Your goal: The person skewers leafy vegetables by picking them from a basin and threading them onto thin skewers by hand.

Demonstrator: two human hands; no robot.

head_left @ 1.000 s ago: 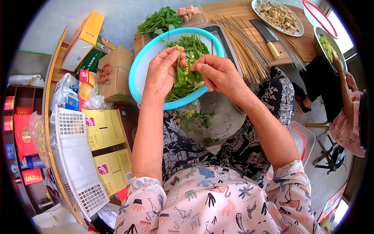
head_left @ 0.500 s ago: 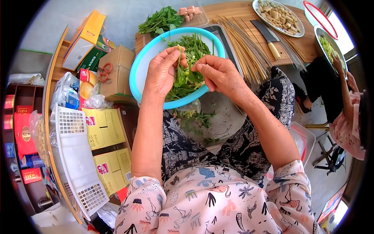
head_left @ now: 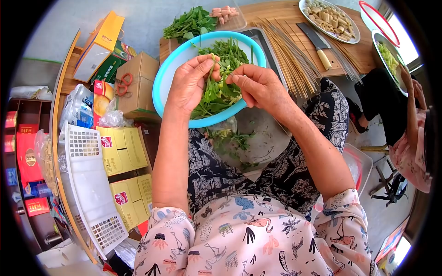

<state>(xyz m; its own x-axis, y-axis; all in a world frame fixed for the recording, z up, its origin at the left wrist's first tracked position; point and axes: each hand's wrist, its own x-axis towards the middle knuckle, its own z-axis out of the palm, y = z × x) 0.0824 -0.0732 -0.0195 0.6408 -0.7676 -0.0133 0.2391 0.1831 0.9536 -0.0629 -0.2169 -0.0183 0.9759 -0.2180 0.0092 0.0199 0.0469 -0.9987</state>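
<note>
Nearest the camera, the wearer's patterned shirt (head_left: 251, 230) and dark printed trousers (head_left: 216, 168) are in view. Both hands are raised over the near half of a blue-rimmed basin (head_left: 159, 92). Left hand (head_left: 191, 83): thumb and fingers grasp a green sprig (head_left: 212, 76), its pale stem end showing above the thumb. Right hand (head_left: 258, 87): thumb and forefinger pinched together just beside the sprig, remaining fingers curled; whether anything is gripped between the tips cannot be told. The hands are near each other with a narrow gap between.

Beneath the hands, the basin holds a loose heap of greens (head_left: 230, 50). A grey tray (head_left: 264, 142) shows below and on the near side of the basin, with leaf scraps (head_left: 241, 140) scattered on it.

To the left: a white crate (head_left: 85, 193), yellow boxes (head_left: 122, 152), and a brown carton (head_left: 145, 83) bearing red-handled scissors (head_left: 123, 85).

Beyond the basin, the wooden bench (head_left: 271, 10) carries a leafy bunch (head_left: 191, 25), pink pieces (head_left: 224, 14) in a clear box, skewers (head_left: 285, 50), a cleaver (head_left: 314, 40) and an oval plate (head_left: 302, 11) of cut food. Far right, another person (head_left: 410, 154) sits by a bowl of chopped greenery (head_left: 387, 58).
</note>
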